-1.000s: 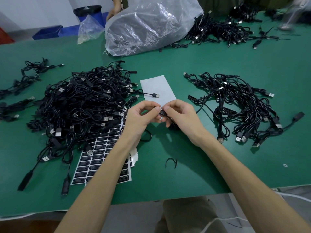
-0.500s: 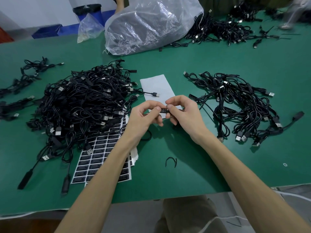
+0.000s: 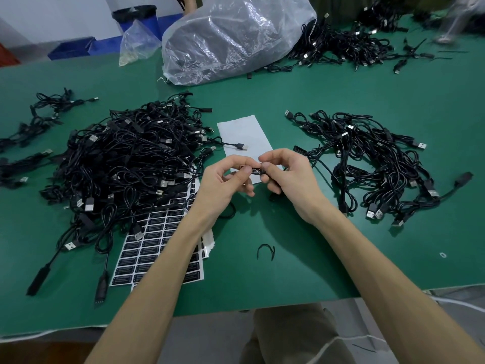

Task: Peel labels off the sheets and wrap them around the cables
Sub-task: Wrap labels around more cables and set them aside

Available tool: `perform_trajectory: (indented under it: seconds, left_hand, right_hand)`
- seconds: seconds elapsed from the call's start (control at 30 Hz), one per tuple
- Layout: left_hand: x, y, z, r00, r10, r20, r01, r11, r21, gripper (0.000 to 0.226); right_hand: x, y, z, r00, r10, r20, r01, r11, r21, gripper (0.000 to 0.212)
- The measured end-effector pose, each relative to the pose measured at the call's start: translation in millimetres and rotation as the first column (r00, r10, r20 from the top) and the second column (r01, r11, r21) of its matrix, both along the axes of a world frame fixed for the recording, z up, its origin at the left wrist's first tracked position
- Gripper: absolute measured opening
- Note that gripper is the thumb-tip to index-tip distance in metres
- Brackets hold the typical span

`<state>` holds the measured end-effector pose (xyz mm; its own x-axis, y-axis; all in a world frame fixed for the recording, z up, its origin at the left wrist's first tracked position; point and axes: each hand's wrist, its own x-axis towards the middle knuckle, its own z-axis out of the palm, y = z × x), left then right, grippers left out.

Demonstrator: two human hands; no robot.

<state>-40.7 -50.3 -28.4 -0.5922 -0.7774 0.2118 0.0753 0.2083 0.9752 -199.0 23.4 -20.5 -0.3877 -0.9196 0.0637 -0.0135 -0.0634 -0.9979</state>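
Raised slightly, left hand (image 3: 223, 186) and right hand (image 3: 292, 179) fingers pinch label (image 3: 256, 171); cable piles (image 3: 126, 164) flank; label sheets (image 3: 154, 248) below-left.

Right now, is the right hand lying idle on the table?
No, the right hand and the left hand both pinch the black label between their fingertips.

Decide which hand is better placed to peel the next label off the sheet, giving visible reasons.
Probably left hand: the label sheet lies beside its wrist; the right hand, also pinching the cable, is farther.
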Motion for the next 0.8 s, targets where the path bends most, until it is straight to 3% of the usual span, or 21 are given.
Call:
perform_trajectory:
  seconds: [0.8]
  left_hand:
    - [-1.3,-3.9,-3.5,1.0,0.012,-0.009,-0.012,0.998,0.056,0.008]
  right_hand:
    - [-0.6,-3.9,-9.0,0.988,0.02,-0.152,-0.029,0.998,-0.063,0.01]
